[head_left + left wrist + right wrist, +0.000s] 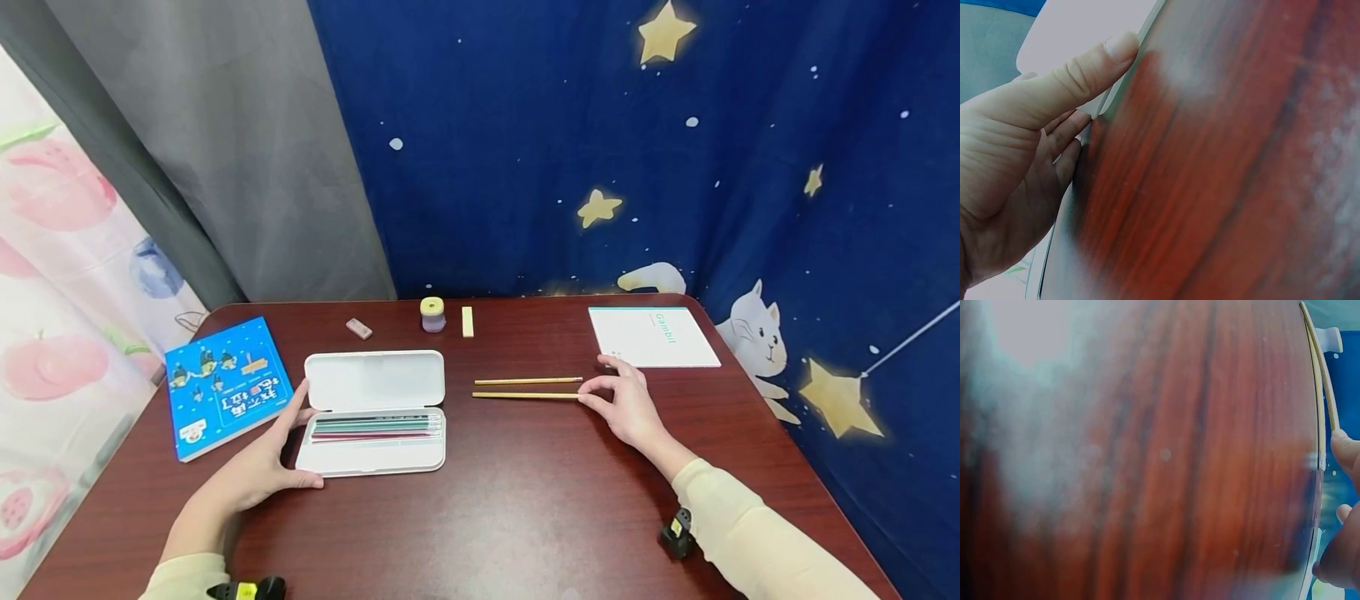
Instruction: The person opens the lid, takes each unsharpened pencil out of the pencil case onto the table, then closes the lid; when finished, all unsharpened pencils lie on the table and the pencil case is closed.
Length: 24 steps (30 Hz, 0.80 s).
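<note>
A white pencil case (375, 460) lies open on the table, several green, dark and red pencils (382, 426) in its tray. My left hand (258, 462) holds the case's left end, thumb along the near edge and fingers at the left side. In the left wrist view, the thumb of the left hand (1029, 137) touches the case edge. My right hand (626, 407) pinches the right end of a yellow pencil (525, 396) between thumb and index finger. Just behind it lies another yellow pencil (525, 382), with a metal band at its right end.
A blue book (225, 387) lies to the left of the case. Towards the back edge are an eraser (359, 328), a yellow-topped sharpener-like pot (432, 315) and a pale yellow strip (467, 322). A white notebook (652, 337) lies behind my right hand. Curtains hang behind the table.
</note>
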### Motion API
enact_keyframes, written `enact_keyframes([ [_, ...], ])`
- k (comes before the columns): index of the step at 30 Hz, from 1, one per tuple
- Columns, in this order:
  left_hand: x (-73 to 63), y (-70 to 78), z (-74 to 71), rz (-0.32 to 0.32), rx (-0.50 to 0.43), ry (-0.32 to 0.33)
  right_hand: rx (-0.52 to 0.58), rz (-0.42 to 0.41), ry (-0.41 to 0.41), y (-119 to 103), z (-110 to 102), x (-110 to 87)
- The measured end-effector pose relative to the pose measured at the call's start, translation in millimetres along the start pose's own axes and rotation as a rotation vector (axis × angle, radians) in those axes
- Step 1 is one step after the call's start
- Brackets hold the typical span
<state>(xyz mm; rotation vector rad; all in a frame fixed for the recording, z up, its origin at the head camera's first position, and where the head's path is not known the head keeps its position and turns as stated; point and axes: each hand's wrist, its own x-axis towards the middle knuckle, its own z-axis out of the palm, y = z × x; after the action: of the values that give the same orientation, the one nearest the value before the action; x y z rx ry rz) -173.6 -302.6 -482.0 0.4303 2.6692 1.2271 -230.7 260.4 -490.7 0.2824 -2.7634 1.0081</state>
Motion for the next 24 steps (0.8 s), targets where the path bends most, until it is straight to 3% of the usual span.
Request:
enact_keyframes([
  [24,-0.3,0.2,-1.1,-0.005,-0.005,-0.001,-0.114,-0.008,-0.002,-0.6,4.4,5.4],
])
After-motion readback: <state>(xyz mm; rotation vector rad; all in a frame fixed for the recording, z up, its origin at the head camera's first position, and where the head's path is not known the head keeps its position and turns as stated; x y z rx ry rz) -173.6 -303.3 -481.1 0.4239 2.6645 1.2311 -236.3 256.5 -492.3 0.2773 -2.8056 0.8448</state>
